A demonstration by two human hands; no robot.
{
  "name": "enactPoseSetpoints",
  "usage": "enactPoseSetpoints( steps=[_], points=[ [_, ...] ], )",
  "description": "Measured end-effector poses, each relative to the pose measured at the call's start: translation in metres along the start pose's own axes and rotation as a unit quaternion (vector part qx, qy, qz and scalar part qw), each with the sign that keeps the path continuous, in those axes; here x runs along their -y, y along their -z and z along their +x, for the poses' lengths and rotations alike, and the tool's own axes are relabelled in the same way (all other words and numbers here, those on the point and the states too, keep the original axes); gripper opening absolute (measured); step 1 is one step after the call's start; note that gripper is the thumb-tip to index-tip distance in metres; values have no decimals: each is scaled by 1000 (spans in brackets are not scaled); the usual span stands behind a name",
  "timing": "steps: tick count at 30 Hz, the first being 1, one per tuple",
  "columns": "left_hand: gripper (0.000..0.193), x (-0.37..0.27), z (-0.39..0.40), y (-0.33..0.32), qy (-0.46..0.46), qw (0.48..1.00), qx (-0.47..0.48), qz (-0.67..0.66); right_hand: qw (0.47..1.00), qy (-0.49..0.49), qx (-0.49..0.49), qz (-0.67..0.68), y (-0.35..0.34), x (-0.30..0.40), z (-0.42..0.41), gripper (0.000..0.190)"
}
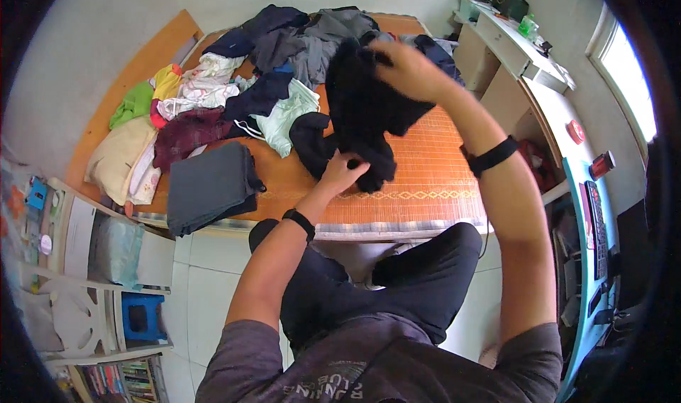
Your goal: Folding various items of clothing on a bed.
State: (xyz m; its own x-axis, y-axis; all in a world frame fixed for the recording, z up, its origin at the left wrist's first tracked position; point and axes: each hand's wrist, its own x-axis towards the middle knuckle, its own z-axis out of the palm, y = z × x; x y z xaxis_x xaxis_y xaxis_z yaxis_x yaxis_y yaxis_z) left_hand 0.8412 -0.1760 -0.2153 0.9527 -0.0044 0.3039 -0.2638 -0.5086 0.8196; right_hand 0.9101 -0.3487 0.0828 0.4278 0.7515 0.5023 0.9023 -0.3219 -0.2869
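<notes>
A black garment (pixel 356 100) hangs bunched between my two hands above a bed covered with a woven mat (pixel 436 164). My left hand (pixel 343 173) grips its lower part close to the bed's front edge. Higher up and farther off, my right hand (pixel 399 68) has the upper part pinched and lifted. Part of the black cloth curls to the left over the mat; the garment's exact kind cannot be told. To the left of my left hand lies a stack of folded dark grey clothes (pixel 210 182).
Loose clothes (pixel 298 41) heap across the back of the bed. A mint-green garment (pixel 287 113), a maroon garment (pixel 189 134) and a beige pillow (pixel 119 158) lie left. Shelves (pixel 80 238) flank me on the left, a blue desk (pixel 580 201) with a keyboard (pixel 597 227) on the right.
</notes>
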Motion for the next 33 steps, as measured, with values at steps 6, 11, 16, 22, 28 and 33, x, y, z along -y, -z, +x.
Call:
enactPoseSetpoints(
  steps=[6, 11, 16, 22, 28, 33],
  points=[
    [74, -104, 24, 51, -126, 964, -235, 2, 985, 86, -106, -109, 88, 43, 59, 34],
    [46, -152, 70, 66, -117, 916, -383, -21, 957, 87, -214, -176, 162, 65, 73, 32],
    [26, -72, 76, 123, 67, 972, -199, 103, 969, -46, -242, -29, 190, 36, 76, 35],
    [21, -67, 82, 212, -56, 950, -218, 215, 951, -151, -268, 10, 261, 15, 11, 52],
    [30, -181, 102, 240, -66, 980, -149, 112, 927, -295, -214, 89, 302, -205, -117, 49],
    [25, -69, 82, 142, -74, 961, -92, 251, 920, -314, -172, -158, 119, -265, -255, 47]
  ],
)
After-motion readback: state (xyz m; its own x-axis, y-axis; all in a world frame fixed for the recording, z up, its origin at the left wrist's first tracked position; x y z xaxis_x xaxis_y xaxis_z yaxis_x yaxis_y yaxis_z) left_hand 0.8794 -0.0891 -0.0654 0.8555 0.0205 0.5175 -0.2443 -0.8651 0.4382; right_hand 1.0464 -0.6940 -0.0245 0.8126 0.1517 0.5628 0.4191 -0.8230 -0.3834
